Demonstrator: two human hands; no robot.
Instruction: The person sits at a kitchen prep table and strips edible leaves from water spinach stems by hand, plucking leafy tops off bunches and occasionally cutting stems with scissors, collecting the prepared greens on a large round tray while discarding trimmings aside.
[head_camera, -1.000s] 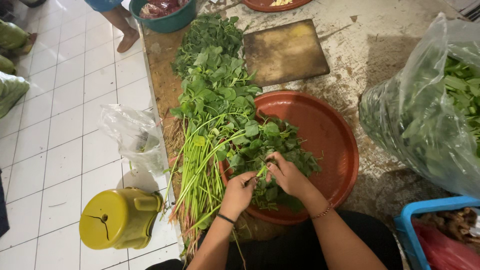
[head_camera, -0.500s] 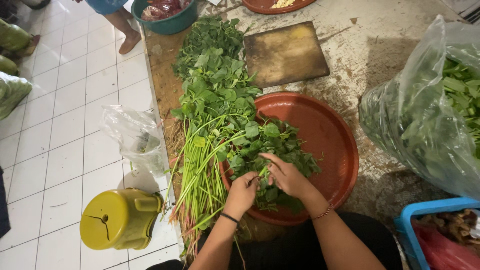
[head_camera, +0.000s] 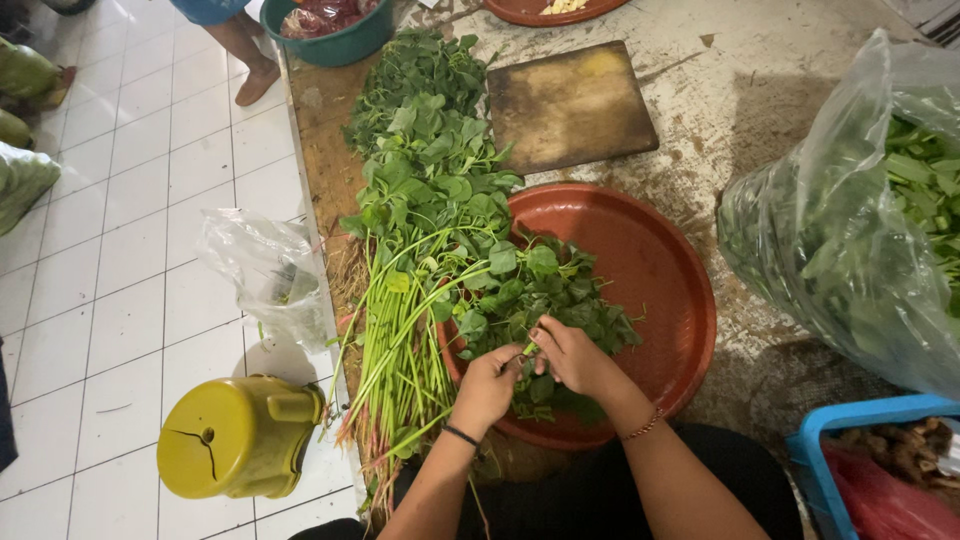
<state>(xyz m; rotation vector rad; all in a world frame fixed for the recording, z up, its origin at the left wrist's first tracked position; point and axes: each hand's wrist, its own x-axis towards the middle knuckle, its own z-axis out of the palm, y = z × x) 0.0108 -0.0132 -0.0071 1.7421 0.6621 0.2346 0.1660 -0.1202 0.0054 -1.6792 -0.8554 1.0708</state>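
Both hands are staying put since a second ago, the left hand (head_camera: 487, 388) and right hand (head_camera: 572, 357) pinching a green stem (head_camera: 527, 350) between fingertips at the red tray's (head_camera: 655, 262) six o'clock; leaf-plucking is continuing; uncut bunch (head_camera: 420, 220) lying at nine o'clock.

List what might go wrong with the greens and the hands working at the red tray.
1. The long-stemmed bunch lies along the counter's edge above the tiled floor; a nudge may send stems over.
2. Plucked leaves crowd the red tray on its near side and might spill.
3. Left hand and right hand pinch one small stem; it may snap unevenly.
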